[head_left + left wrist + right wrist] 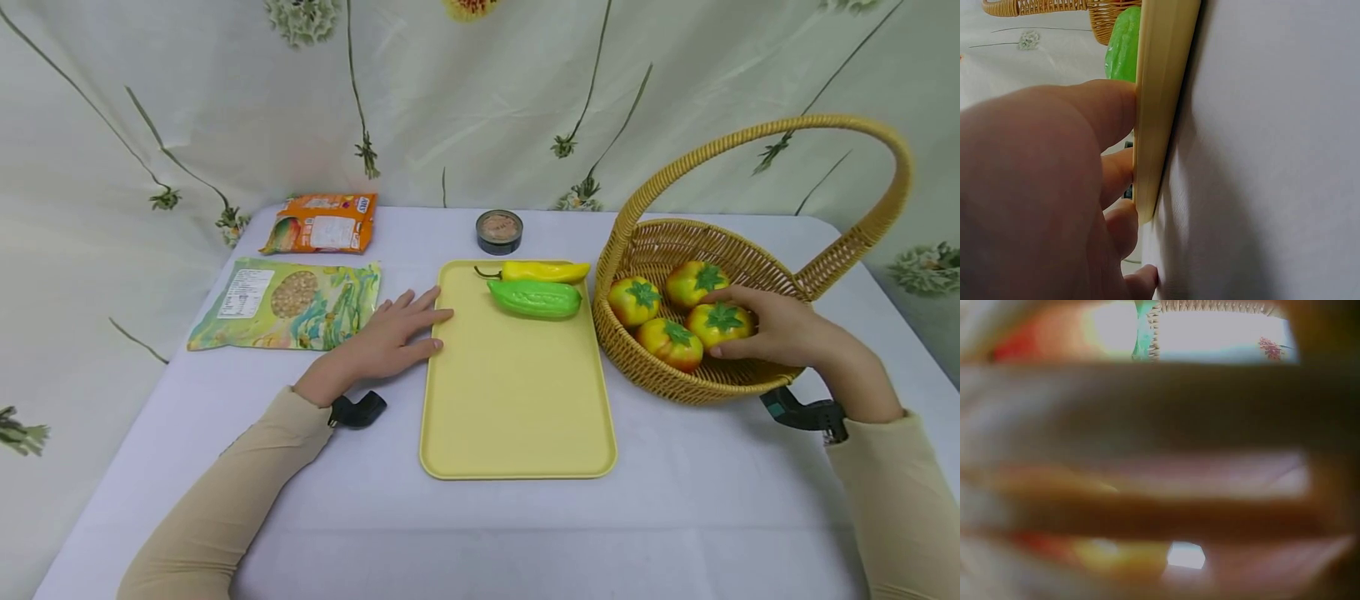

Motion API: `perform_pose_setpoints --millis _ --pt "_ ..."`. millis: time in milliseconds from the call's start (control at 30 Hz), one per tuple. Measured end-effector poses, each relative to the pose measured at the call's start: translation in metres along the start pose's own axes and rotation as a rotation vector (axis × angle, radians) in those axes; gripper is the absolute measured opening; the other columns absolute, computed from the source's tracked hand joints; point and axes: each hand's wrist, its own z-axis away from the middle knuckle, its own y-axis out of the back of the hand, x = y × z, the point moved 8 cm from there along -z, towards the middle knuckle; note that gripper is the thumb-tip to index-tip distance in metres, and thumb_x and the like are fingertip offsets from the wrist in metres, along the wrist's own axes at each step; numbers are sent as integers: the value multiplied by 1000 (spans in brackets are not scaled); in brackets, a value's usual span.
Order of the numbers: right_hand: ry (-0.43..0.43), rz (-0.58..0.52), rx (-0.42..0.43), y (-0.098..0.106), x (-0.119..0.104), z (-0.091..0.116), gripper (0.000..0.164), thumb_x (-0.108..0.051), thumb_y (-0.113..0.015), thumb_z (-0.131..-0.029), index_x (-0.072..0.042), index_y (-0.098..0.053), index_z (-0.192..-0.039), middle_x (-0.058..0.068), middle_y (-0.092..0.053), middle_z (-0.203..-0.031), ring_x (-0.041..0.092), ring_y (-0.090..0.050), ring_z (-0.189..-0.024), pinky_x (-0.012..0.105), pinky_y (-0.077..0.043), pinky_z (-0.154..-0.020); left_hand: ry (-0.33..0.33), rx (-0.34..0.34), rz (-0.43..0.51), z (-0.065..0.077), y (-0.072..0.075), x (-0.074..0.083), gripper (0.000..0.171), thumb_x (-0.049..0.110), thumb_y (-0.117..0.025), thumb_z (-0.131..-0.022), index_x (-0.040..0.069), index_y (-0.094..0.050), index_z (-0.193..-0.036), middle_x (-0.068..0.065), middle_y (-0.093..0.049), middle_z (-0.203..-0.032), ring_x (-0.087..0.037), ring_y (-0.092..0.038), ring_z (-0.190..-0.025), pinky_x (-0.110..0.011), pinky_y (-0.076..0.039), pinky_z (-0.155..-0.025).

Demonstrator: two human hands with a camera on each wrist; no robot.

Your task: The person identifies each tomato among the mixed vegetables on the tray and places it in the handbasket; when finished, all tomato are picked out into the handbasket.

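My left hand (390, 335) rests at the left edge of the yellow tray (517, 400), fingers spread; in the left wrist view its fingertips meet the tray's rim (1154, 119). On the tray's far part lie a yellow chili pepper (546, 272) and a green bumpy vegetable (536, 298). My right hand (780, 327) reaches into the wicker basket (660, 385) and grips a yellow-red fruit (718, 325) with a green leafy top, thumb in front and fingers behind. Several like it, such as this fruit (633, 301), sit beside it. Basket weave blurs much of the right wrist view.
The basket's tall handle (757, 129) arches over the fruit. Behind the tray stands a small round tin (499, 232). At left lie an orange packet (322, 223) and a green patterned bag (300, 304), close to my left hand. A flowered cloth (480, 108) hangs behind the table.
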Motion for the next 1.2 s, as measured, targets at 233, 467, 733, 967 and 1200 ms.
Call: perform_pose_setpoints --millis 233,467,733,967,1200 --pt "12 -15 -3 0 -1 1 75 -32 -83 -86 1 -49 -144 35 -53 -140 53 -51 -124 72 -42 -101 -7 3 -1 -1 -1 0 55 33 -55 -104 15 -45 -155 -13 -15 -173 -51 -4 -157 -71 -1 -124" --pt "1 -5 -1 1 -1 3 76 -31 -84 -84 3 -49 -143 33 -54 -141 53 -48 -127 74 -39 -103 -10 5 1 0 -1 1 55 32 -55 -104 14 -46 -155 -13 -16 -172 -51 -6 -157 -71 -1 -124" --pt "23 15 27 2 -5 3 72 -33 -83 -85 -1 -52 -141 35 -58 -137 55 -52 -125 73 -41 -100 -2 10 -2 -1 -1 -1 55 34 -55 -104 15 -46 -155 -12 -15 -173 -51 -5 -157 -70 -1 -124" --pt "5 5 25 2 -5 3 79 -38 -82 -86 -1 -47 -145 37 -57 -137 57 -52 -125 74 -41 -100 -4 8 3 0 -2 -2 54 34 -55 -104 15 -47 -154 -12 -16 -172 -50 -6 -157 -70 -2 -124" --pt "1 -39 17 5 -6 6 77 -38 -79 -89 0 -45 -147 38 -54 -140 59 -53 -124 74 -43 -100 -5 9 -2 0 -1 -1 54 33 -55 -104 15 -46 -154 -13 -16 -172 -51 -5 -157 -71 -2 -124"
